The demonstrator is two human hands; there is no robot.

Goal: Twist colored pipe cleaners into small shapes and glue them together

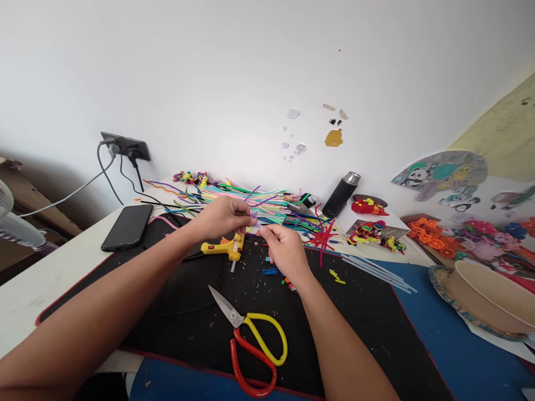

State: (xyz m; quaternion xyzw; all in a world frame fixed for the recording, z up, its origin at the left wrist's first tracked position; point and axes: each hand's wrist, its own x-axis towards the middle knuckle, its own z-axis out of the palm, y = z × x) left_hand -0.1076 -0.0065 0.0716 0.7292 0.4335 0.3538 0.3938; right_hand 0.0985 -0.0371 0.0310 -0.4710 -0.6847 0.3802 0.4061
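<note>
My left hand (234, 216) and my right hand (286, 250) meet above the black mat (355, 328). Between their fingertips is a small lavender pipe cleaner piece (253, 214), pinched from both sides and partly covered by the fingers. Just below my left hand lies a yellow hot glue gun (225, 247), with a clear glue stick end poking out. Scissors (232, 314) with one red and one yellow handle rest on the mat nearer to me, blades partly apart. A blue piece (270, 271) and tiny coloured bits lie under my right hand.
A heap of coloured pipe cleaners (267, 203) spreads behind my hands. A black phone (127, 227) lies at left; a black thermos (341, 195) leans by the wall. Clear glue sticks (378, 271), yellow bits (336, 277) and a round container (493, 295) are at right.
</note>
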